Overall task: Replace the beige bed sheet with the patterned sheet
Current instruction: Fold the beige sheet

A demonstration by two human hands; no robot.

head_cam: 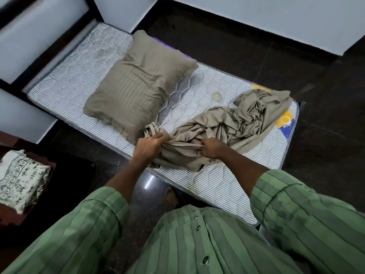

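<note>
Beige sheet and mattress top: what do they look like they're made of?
The beige sheet, gripped by the left hand and right hand, looks like thin woven fabric, maybe cotton or a blend, with a slight sheen: it bunches into many fine, soft folds. The mattress top looks like quilted, matte striped ticking: stitched lines dimple its surface. Fibre content cannot be told.

A home bedroom: striped mattress (pixel 65 80) on a dark floor (pixel 246 46), pillow (pixel 136 84), white walls (pixel 256 14).
</note>
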